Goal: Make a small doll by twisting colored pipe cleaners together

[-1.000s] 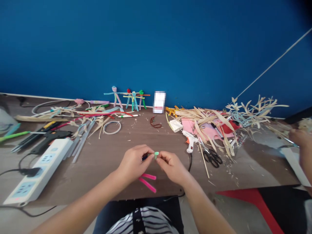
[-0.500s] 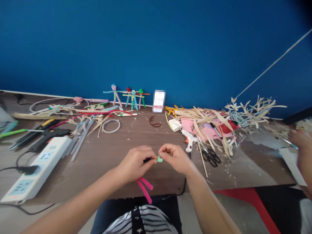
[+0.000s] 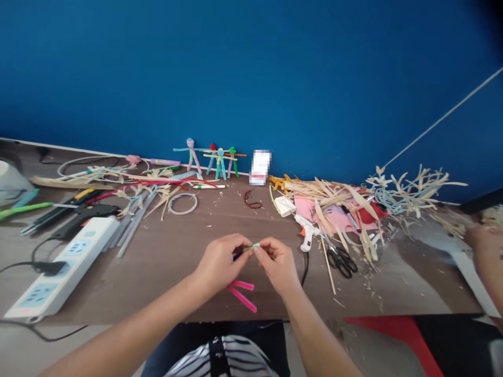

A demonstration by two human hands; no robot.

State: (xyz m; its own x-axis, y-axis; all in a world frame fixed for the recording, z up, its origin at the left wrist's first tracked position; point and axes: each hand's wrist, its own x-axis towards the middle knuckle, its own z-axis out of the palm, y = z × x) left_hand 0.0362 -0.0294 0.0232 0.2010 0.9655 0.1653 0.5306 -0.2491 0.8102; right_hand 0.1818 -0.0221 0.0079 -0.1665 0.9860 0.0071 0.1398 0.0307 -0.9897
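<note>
Now | green pipe cleaner (image 3: 252, 246) | crosswise, rising rightward | left hand (image 3: 220, 264), right hand (image 3: 277, 264) pinch

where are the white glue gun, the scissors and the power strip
white glue gun (image 3: 305, 229), head view, on its white body
scissors (image 3: 340, 262), head view, on the black handles
power strip (image 3: 66, 268), head view, on its white top
</note>
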